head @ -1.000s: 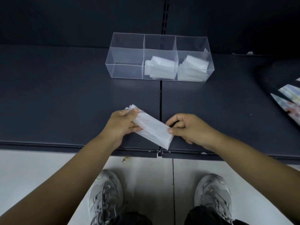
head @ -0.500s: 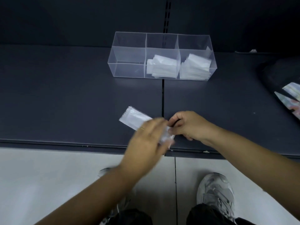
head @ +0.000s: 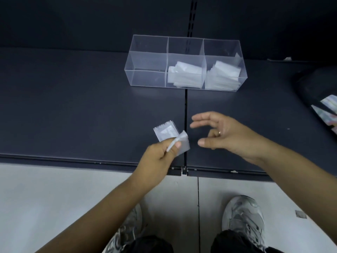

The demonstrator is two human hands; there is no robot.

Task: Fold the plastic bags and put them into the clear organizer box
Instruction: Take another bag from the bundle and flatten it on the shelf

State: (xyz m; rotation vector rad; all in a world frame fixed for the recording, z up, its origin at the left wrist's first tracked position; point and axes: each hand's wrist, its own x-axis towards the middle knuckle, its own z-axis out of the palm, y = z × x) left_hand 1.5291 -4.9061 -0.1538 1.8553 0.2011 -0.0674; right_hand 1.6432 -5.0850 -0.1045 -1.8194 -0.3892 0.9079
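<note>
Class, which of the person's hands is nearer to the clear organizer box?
Right. The right hand hovers open in front of the clear organizer box, nearer its front wall; the left hand sits farther back near the edge of the shelf, pinching the folded plastic bag.

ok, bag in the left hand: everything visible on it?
The plastic bag is thin translucent white film, folded into a small flat rectangle with a crimped far edge; its near end curls up in a loose flap. The left hand pinches that near end between thumb and fingers. It lies over the dark shelf, just left of the seam; contact unclear. The right hand is apart from it.
</note>
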